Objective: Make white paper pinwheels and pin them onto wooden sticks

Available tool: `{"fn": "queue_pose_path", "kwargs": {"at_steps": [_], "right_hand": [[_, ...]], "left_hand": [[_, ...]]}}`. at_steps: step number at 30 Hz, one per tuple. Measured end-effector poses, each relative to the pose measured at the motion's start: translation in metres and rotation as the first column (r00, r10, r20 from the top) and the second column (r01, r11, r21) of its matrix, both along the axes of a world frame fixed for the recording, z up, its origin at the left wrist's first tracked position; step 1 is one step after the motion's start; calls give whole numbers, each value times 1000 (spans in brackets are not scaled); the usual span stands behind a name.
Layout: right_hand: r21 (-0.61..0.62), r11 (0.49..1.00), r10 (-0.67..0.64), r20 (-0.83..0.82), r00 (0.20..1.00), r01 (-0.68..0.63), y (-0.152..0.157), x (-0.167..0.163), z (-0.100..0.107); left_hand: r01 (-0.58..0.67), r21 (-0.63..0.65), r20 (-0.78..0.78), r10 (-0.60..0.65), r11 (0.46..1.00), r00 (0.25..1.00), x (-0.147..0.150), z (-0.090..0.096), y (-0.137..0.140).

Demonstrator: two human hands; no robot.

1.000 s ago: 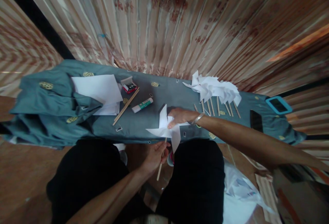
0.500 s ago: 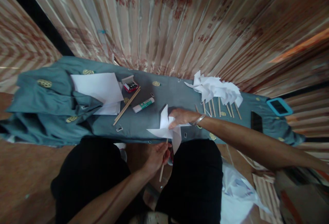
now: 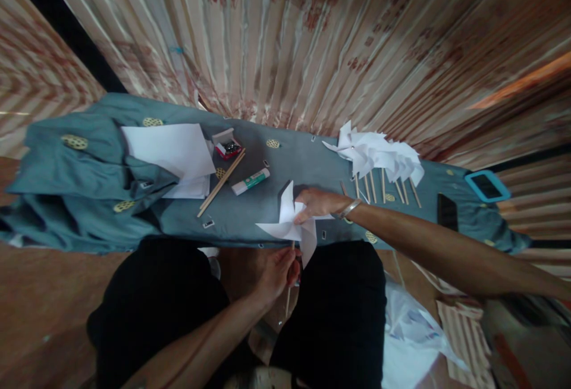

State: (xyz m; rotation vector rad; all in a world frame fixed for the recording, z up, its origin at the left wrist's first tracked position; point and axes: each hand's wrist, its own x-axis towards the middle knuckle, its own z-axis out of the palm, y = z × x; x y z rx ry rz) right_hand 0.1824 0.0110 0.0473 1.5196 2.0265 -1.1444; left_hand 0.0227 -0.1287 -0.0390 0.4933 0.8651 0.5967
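Note:
A white paper pinwheel [image 3: 285,229] is held over the front edge of the cloth-covered table. My right hand [image 3: 319,203], with a silver bracelet at the wrist, presses its fingers on the pinwheel's centre. Below it, my left hand [image 3: 279,270] is closed around the thin wooden stick [image 3: 288,300] behind the paper blades. The stick's lower end points down between my knees. Its join with the paper is hidden by my right fingers.
Several white pinwheels on sticks [image 3: 379,154] lie in a row at the back right. A glue stick [image 3: 250,181], loose wooden sticks [image 3: 222,182], an open small box of pins [image 3: 227,146] and white paper sheets [image 3: 172,148] lie left. Two phones [image 3: 446,212] rest right.
The stick's lower end has swung slightly right and is now more upright. Both hands keep nearly the same place on the pinwheel; the whole view has shifted a little.

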Motion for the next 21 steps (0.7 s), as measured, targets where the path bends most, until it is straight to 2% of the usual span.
{"fn": "queue_pose_path", "kwargs": {"at_steps": [21], "right_hand": [[17,1000,7,1,1000,-7,-2,3,-2]], "left_hand": [[4,12,-8,-4,1000,1000,1,6,-1]]}}
